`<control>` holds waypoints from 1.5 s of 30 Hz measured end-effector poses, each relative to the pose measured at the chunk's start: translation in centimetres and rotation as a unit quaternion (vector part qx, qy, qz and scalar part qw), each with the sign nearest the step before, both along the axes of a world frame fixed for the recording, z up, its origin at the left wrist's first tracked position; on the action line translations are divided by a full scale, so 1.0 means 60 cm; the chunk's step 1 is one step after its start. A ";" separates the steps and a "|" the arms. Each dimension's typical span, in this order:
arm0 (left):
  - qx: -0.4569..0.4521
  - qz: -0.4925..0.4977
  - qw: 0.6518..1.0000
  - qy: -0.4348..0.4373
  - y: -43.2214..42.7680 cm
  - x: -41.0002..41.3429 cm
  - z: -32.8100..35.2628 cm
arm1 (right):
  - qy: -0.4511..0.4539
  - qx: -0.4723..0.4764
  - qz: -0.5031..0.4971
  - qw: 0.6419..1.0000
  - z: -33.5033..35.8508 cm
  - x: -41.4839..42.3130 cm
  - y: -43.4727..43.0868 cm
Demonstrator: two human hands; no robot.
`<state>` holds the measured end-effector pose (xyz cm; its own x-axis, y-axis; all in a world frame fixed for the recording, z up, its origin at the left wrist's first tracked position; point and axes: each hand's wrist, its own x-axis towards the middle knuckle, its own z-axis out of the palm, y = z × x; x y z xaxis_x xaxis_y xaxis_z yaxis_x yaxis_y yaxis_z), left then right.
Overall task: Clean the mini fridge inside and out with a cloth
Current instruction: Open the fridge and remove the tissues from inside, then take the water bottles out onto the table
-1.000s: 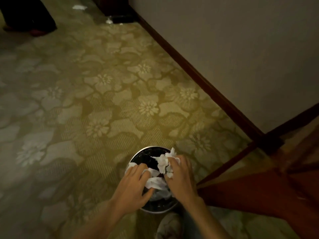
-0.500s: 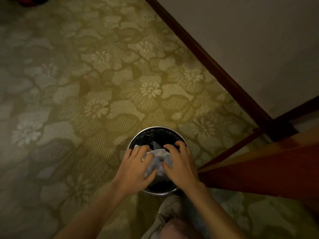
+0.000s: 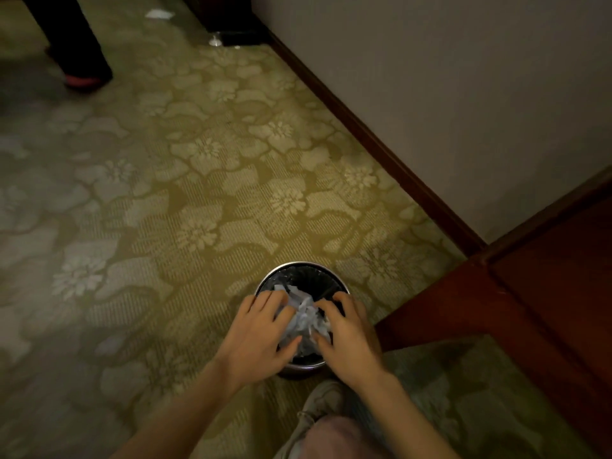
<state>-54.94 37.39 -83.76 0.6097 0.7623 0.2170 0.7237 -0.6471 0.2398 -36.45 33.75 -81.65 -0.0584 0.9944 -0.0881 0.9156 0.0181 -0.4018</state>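
The left hand [image 3: 258, 332] and the right hand [image 3: 347, 339] are side by side over a small round metal bin with a black bag inside [image 3: 298, 266]. Both hands have bent fingers and thumbs that grip a crumpled white wad [image 3: 302, 313]. I cannot tell if it is cloth or paper. The wad sits in the top of the bin, between the two hands, and both hands touch it.

Just below the bin is the person's pale shoe [image 3: 326, 400]. The bin stands on a green carpet with big flowers [image 3: 198, 200]. Beside the bin on the right is a red-brown wooden piece of furniture [image 3: 496, 309]. Behind it is a plain grey wall [image 3: 463, 94] with a dark wooden strip [image 3: 364, 134] along the bottom. Far off on the carpet are another person's dark trouser leg [image 3: 71, 34], a red shoe [image 3: 81, 81] and a small white scrap [image 3: 159, 14].
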 end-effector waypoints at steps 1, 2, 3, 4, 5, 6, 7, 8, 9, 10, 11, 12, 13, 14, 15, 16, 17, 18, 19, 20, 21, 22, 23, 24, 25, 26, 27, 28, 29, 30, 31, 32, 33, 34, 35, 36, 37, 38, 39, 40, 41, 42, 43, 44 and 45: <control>0.003 0.000 1.000 0.002 -0.004 -0.002 0.019 | -0.001 0.004 0.001 1.000 0.019 -0.001 -0.006; 0.009 0.000 1.000 0.004 -0.008 -0.003 0.038 | 0.000 0.005 0.001 1.000 0.038 -0.002 -0.013; 0.017 0.001 1.000 0.003 -0.013 -0.005 0.059 | 0.001 0.007 0.000 1.000 0.058 -0.003 -0.021; 0.025 0.001 1.000 -0.002 -0.019 -0.006 0.081 | 0.000 0.010 0.001 1.000 0.078 -0.005 -0.029; 0.034 0.001 0.999 -0.008 -0.025 -0.006 0.105 | -0.004 0.018 0.003 1.000 0.098 -0.006 -0.038; 0.043 0.001 0.999 -0.014 -0.033 -0.006 0.127 | -0.010 0.030 0.005 0.999 0.116 -0.008 -0.047; 0.051 0.001 0.999 -0.018 -0.042 -0.006 0.148 | -0.014 0.045 0.005 0.999 0.132 -0.009 -0.056; 0.058 0.000 0.998 -0.020 -0.051 -0.006 0.168 | -0.017 0.058 0.004 0.998 0.149 -0.011 -0.066; 0.062 -0.001 0.998 -0.021 -0.060 -0.006 0.187 | -0.022 0.069 0.002 0.997 0.164 -0.012 -0.075; 0.066 -0.001 0.998 -0.023 -0.069 -0.007 0.204 | -0.026 0.078 -0.002 0.997 0.180 -0.013 -0.085; 0.068 -0.002 0.997 -0.026 -0.079 -0.008 0.221 | -0.029 0.087 -0.005 0.996 0.196 -0.014 -0.095; 0.071 -0.004 0.997 -0.029 -0.088 -0.008 0.238 | -0.028 0.099 -0.008 0.995 0.213 -0.014 -0.107; 0.074 -0.006 0.997 -0.033 -0.098 -0.008 0.254 | -0.026 0.113 -0.011 0.993 0.229 -0.014 -0.119; 0.078 -0.010 0.996 -0.037 -0.109 -0.006 0.270 | -0.029 0.122 -0.014 0.992 0.248 -0.013 -0.132; 0.081 -0.014 0.996 -0.040 -0.120 -0.005 0.287 | -0.033 0.124 -0.017 0.992 0.268 -0.011 -0.146; 0.085 -0.018 0.995 -0.043 -0.131 -0.002 0.304 | -0.038 0.128 -0.021 0.991 0.287 -0.008 -0.159; 0.091 -0.024 0.995 -0.043 -0.141 0.003 0.321 | -0.044 0.133 -0.026 0.990 0.305 -0.003 -0.172; 0.099 -0.030 0.994 -0.041 -0.151 0.009 0.338 | -0.051 0.139 -0.031 0.988 0.323 0.003 -0.186; 0.109 -0.036 0.993 -0.039 -0.162 0.016 0.355 | -0.057 0.145 -0.037 0.987 0.340 0.009 -0.200; 0.119 -0.041 0.991 -0.036 -0.172 0.024 0.372 | -0.062 0.155 -0.042 0.985 0.357 0.016 -0.214; 0.129 -0.048 0.990 -0.036 -0.182 0.033 0.390 | -0.067 0.163 -0.047 0.983 0.373 0.024 -0.228; 0.138 -0.054 0.988 -0.039 -0.193 0.042 0.408 | -0.077 0.169 -0.053 0.981 0.390 0.032 -0.241; 0.146 -0.062 0.986 -0.042 -0.203 0.053 0.427 | -0.091 0.173 -0.062 0.979 0.407 0.041 -0.254; 0.154 -0.070 0.985 -0.044 -0.213 0.064 0.444 | -0.102 0.179 -0.073 0.976 0.424 0.050 -0.267; 0.161 -0.078 0.983 -0.044 -0.222 0.075 0.461 | -0.106 0.189 -0.085 0.972 0.441 0.060 -0.280; 0.167 -0.087 0.981 -0.043 -0.232 0.087 0.477 | -0.106 0.202 -0.095 0.969 0.458 0.070 -0.294; 0.171 -0.094 0.980 -0.042 -0.241 0.100 0.492 | -0.106 0.213 -0.103 0.966 0.472 0.081 -0.308; 0.175 -0.102 0.978 -0.042 -0.250 0.113 0.507 | -0.110 0.219 -0.110 0.963 0.487 0.092 -0.323; 0.181 -0.109 0.977 -0.042 -0.259 0.126 0.520 | -0.117 0.222 -0.114 0.961 0.500 0.103 -0.338; 0.187 -0.116 0.975 -0.041 -0.269 0.140 0.532 | -0.126 0.222 -0.120 0.960 0.513 0.114 -0.353; 0.192 -0.124 0.972 -0.043 -0.279 0.154 0.545 | -0.132 0.223 -0.127 0.958 0.526 0.126 -0.369; 0.196 -0.134 0.970 -0.047 -0.290 0.169 0.556 | -0.137 0.226 -0.135 0.955 0.538 0.137 -0.384; 0.200 -0.145 0.968 -0.052 -0.300 0.185 0.567 | -0.143 0.232 -0.142 0.952 0.552 0.148 -0.399; 0.203 -0.156 0.965 -0.057 -0.311 0.202 0.577 | -0.150 0.238 -0.148 0.948 0.565 0.159 -0.414; 0.208 -0.167 0.962 -0.061 -0.322 0.220 0.589 | -0.157 0.242 -0.155 0.945 0.577 0.170 -0.430; 0.213 -0.178 0.959 -0.063 -0.334 0.240 0.601 | -0.163 0.245 -0.164 0.941 0.590 0.183 -0.447; 0.218 -0.189 0.955 -0.065 -0.346 0.259 0.613 | -0.172 0.246 -0.173 0.938 0.601 0.197 -0.464; 0.224 -0.199 0.952 -0.067 -0.358 0.278 0.626 | -0.182 0.246 -0.183 0.934 0.612 0.212 -0.482; 0.230 -0.210 0.948 -0.070 -0.370 0.299 0.638 | -0.193 0.247 -0.195 0.929 0.622 0.228 -0.501; 0.236 -0.220 0.944 -0.074 -0.382 0.319 0.650 | -0.201 0.248 -0.208 0.924 0.632 0.245 -0.522; 0.242 -0.232 0.939 -0.078 -0.395 0.338 0.661 | -0.208 0.247 -0.224 0.920 0.642 0.262 -0.543; 0.246 -0.244 0.935 -0.081 -0.408 0.358 0.671 | -0.214 0.244 -0.240 0.915 0.652 0.278 -0.565; 0.248 -0.257 0.930 -0.084 -0.421 0.378 0.680 | -0.220 0.238 -0.256 0.911 0.662 0.293 -0.588; 0.250 -0.270 0.926 -0.087 -0.435 0.398 0.689 | -0.226 0.233 -0.271 0.906 0.671 0.309 -0.611; 0.252 -0.283 0.921 -0.091 -0.450 0.418 0.696 | -0.232 0.230 -0.286 0.901 0.679 0.323 -0.633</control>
<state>-29.85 10.41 -41.98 0.7969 0.1081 0.5943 0.2139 -0.9706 -0.1103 -17.05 -4.25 -40.90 0.4121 0.7880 0.4574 0.8954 -0.4433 -0.0429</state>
